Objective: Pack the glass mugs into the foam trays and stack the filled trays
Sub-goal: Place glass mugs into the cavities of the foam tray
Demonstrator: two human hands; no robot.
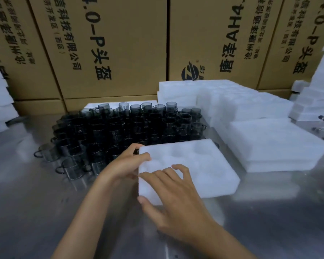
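A white foam tray (193, 169) is being held flat on the steel bench (36, 212), just in front of a big cluster of dark glass mugs (120, 128). Its left edge is being pinched by the left hand (127, 163), while the near corner is being touched by the spread fingers of the right hand (174, 200). More foam trays (275, 143) are being kept stacked to the right.

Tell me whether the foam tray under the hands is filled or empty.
Empty. The foam tray lies flat on the metal table, its round hollows showing only white foam; the glass mugs stand behind it.
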